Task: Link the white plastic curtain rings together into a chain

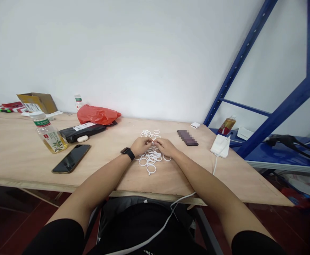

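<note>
Several white plastic rings [150, 160] lie in a loose heap on the plywood table [112, 166], with a few more rings [149, 133] just behind. My left hand [141, 145], with a black watch on its wrist, and my right hand [164, 146] meet above the heap, fingertips pinched together on a white ring [153, 142] held between them. Both hands rest low over the pile, knuckles up.
A black phone [71, 158] and a bottle of yellow drink [48, 132] are at the left, behind them a black packet [82, 130], a red bag [98, 114] and a cardboard box [38, 102]. A white charger [220, 145] with a cable and a blue rack [274, 106] are on the right.
</note>
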The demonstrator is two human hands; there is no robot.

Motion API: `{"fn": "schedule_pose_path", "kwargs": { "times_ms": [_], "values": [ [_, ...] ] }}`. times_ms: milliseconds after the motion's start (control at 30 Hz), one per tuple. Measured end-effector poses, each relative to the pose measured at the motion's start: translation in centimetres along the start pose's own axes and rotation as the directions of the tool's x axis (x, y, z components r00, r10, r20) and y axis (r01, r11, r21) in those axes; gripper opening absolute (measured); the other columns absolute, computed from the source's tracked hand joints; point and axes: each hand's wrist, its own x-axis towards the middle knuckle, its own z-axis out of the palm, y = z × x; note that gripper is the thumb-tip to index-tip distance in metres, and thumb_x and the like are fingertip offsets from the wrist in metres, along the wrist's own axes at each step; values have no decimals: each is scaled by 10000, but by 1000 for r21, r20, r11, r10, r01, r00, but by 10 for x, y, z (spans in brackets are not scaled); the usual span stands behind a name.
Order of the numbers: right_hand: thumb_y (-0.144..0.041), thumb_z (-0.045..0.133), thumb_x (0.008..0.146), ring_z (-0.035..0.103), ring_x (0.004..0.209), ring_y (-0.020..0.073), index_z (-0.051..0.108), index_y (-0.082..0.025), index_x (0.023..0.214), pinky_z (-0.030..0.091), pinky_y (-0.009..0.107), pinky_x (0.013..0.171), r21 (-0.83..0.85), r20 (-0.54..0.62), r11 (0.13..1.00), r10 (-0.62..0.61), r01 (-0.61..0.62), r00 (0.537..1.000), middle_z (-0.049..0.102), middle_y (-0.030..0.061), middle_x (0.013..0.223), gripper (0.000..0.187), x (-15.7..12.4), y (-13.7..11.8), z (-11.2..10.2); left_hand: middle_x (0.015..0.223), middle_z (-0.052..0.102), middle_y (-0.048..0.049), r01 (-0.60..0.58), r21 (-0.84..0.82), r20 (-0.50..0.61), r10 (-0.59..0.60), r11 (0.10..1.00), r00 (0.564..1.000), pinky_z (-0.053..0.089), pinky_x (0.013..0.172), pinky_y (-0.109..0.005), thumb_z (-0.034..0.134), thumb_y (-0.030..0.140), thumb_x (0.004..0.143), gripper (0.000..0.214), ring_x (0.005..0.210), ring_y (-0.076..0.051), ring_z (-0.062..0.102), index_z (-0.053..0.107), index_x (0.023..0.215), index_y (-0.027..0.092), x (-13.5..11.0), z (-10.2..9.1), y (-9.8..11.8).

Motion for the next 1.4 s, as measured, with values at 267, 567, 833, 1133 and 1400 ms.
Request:
{"fn": "schedule_pose_path", "kwargs": {
  "times_ms": [267, 567, 833, 1133, 1400],
  "values": [
    [-175, 486, 926, 573, 753, 145, 650, -193, 942, 366, 234, 683, -20, 16, 1000, -15, 15, 1000, 666, 22, 839, 166, 0, -4, 3, 716, 676, -6, 40, -20, -5, -40, 999, 999, 433, 601, -221, 573, 229, 741, 182, 624, -119, 563, 695, 842, 140, -1, -3, 5],
    [-159, 506, 919, 576, 746, 154, 620, -193, 901, 365, 237, 677, -35, -7, 999, -39, 39, 999, 653, 24, 828, 120, 2, -2, 5, 686, 656, -2, 83, -73, -32, -86, 994, 996, 425, 563, -216, 542, 204, 735, 191, 587, -112, 539, 696, 825, 134, 1, 0, 3],
    [-228, 503, 926, 594, 841, 172, 632, -208, 938, 410, 269, 761, -46, -154, 999, -22, 15, 988, 668, 36, 905, 131, 3, 0, 2, 1051, 682, -76, 31, -54, -140, -38, 998, 989, 502, 692, -255, 575, 157, 749, 360, 690, -115, 589, 663, 1097, 140, 5, -1, -4],
    [-155, 550, 865, 613, 969, 176, 675, -192, 1087, 472, 317, 894, -24, -201, 994, 101, -108, 974, 618, 89, 1220, 258, 5, 31, 5, 855, 682, -41, -109, 129, 245, 75, 986, 967, 465, 695, -250, 632, 236, 736, 181, 744, -158, 597, 727, 876, 172, -1, -10, 0],
    [-159, 566, 864, 636, 888, 167, 704, -209, 999, 481, 283, 798, -53, -171, 992, 107, -117, 979, 698, 51, 1010, 199, 4, 23, 5, 889, 707, -36, -78, 111, 321, 38, 991, 946, 443, 697, -234, 658, 387, 755, 311, 782, -157, 608, 730, 964, 168, -1, -9, 4]
  ]
}}
